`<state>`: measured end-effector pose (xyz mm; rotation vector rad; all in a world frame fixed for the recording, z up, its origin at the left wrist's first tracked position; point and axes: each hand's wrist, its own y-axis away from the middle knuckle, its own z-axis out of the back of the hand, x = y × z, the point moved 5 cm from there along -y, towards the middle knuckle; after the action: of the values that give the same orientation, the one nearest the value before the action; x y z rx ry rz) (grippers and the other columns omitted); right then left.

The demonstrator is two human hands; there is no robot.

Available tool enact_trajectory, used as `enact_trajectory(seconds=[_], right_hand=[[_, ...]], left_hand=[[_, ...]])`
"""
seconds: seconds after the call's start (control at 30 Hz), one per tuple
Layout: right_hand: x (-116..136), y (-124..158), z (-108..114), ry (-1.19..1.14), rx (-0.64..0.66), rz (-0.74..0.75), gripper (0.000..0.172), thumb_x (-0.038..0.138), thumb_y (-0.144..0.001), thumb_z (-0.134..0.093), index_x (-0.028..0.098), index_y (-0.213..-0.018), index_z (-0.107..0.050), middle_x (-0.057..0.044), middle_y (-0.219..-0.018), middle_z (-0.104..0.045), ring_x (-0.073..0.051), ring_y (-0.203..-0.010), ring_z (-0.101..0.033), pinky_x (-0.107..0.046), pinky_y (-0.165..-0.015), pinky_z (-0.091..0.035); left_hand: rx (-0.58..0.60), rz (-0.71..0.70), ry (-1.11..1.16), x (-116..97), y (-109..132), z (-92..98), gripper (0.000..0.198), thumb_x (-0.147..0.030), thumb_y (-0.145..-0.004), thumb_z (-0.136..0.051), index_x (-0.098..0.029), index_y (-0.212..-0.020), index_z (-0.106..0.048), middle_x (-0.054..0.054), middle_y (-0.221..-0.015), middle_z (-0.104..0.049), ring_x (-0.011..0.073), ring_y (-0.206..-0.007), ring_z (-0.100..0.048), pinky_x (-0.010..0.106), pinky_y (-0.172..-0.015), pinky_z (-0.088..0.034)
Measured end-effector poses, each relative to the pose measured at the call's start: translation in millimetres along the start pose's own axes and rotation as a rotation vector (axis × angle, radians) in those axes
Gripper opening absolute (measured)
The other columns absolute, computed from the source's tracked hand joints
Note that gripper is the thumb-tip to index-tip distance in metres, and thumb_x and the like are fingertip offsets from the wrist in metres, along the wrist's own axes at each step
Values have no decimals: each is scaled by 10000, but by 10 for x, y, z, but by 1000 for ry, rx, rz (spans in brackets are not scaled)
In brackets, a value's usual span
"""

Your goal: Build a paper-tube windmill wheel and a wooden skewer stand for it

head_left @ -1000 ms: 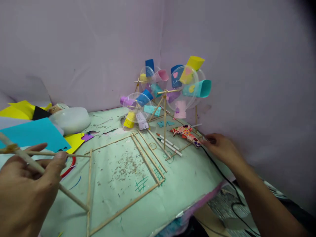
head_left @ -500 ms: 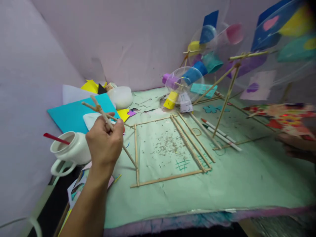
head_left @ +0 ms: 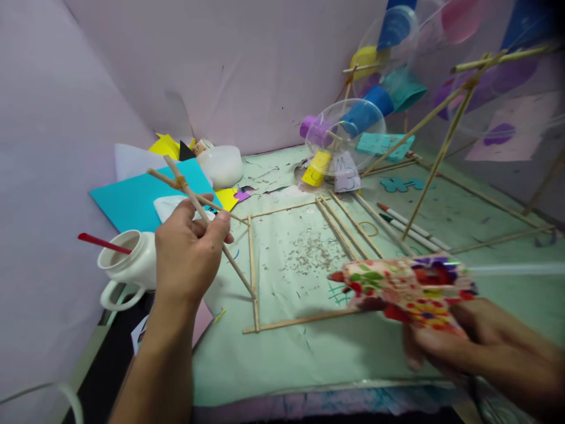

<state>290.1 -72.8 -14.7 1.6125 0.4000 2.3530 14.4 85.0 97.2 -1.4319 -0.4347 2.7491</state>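
Observation:
My left hand (head_left: 192, 247) is closed on a pair of thin wooden sticks (head_left: 180, 182) that cross near their tops, with a brownish joint there. The sticks lean upright, their lower ends at the left side of a flat wooden stick frame (head_left: 252, 265) lying on the table. In my right hand (head_left: 454, 341) is a floral-patterned hot glue gun (head_left: 410, 288), its nozzle pointing left over the frame's right part. A clear glue stick (head_left: 516, 269) sticks out of its back. The gun hides the frame's lower right corner.
At the left stands a white mug (head_left: 128, 268) with a red stick in it. Blue paper (head_left: 154, 194) lies behind my left hand. A wheel model with coloured cups (head_left: 366, 112) and its stick stand (head_left: 441, 153) occupy the right back. Several markers (head_left: 415, 232) lie beside it.
The glue gun in my right hand has come in from the right edge to over the frame. My left hand still holds the crossed sticks; the view has shifted slightly.

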Motion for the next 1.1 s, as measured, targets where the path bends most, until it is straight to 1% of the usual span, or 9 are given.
enact_trajectory(seconds=[0.03, 0.1, 0.17, 0.27, 0.37, 0.47, 0.6, 0.9, 1.1], right_hand=[[146, -60, -162, -49, 95, 0, 298, 536, -718, -592, 290, -550, -608, -46, -546, -483, -177, -518, -447, -329, -485, -376], [369, -182, -406, -141, 182, -61, 271, 518, -686, -612, 255, -622, -596, -6, -541, -456, -143, -487, -393, -281, -448, -341], [503, -295, -590, -210, 237, -117, 288, 471, -672, -621, 227, -826, -621, 27, -553, -453, -115, -472, -372, -244, -442, -336], [575, -414, -788, -278, 322, -130, 437, 390, -658, -628, 185, -1042, -595, 49, -566, -465, -91, -454, -363, -214, -437, -328], [566, -459, -901, -288, 390, -116, 387, 336, -692, -604, 191, -1051, -608, 55, -547, -460, -81, -432, -344, -201, -420, -301], [556, -469, -949, -269, 411, -114, 353, 338, -724, -579, 207, -1050, -611, 69, -507, -416, -76, -402, -293, -202, -404, -272], [570, -482, -968, -255, 406, -145, 363, 352, -740, -574, 207, -1073, -585, 80, -475, -376, -79, -385, -292, -203, -388, -248], [570, -481, -980, -199, 373, -161, 177, 348, -739, -574, 213, -853, -579, 71, -470, -399, -97, -414, -359, -220, -440, -307], [597, -505, -975, -140, 386, -201, 287, 316, -743, -594, 176, -991, -560, 50, -555, -471, -105, -483, -421, -223, -497, -344]], left_hand=[[-5, -5, 8, 5, -1, 1, 398, -349, -707, -617, -176, -1064, -589, -24, -535, -599, 134, -474, -578, 231, -444, -436], [-22, -33, 19, 12, 1, 4, 386, -360, -714, -614, -185, -1057, -590, -29, -528, -591, 124, -449, -560, 224, -420, -420], [-30, -52, 27, 25, 4, 2, 377, -374, -717, -619, -196, -1049, -595, -33, -515, -587, 116, -416, -534, 221, -390, -401], [-25, -53, 37, 44, 6, -6, 360, -373, -718, -625, -206, -1035, -597, -41, -501, -580, 96, -354, -473, 221, -344, -379], [-21, -47, 48, 56, 6, -6, 325, -383, -728, -618, -239, -1018, -592, -43, -503, -575, 93, -342, -454, 232, -320, -384], [-19, -35, 41, 69, 4, -4, 278, -391, -742, -611, -281, -997, -594, -41, -513, -573, 100, -357, -466, 253, -328, -406], [-30, -39, 35, 70, 3, -4, 270, -365, -738, -611, -271, -991, -598, -39, -501, -555, 103, -354, -468, 251, -318, -388], [-25, -45, 61, 68, -2, -5, 261, -349, -732, -621, -259, -976, -601, -46, -489, -565, 97, -340, -454, 223, -308, -367], [-20, -47, 70, 69, 0, -8, 262, -342, -738, -622, -257, -984, -606, -41, -488, -559, 95, -345, -460, 211, -312, -371]])
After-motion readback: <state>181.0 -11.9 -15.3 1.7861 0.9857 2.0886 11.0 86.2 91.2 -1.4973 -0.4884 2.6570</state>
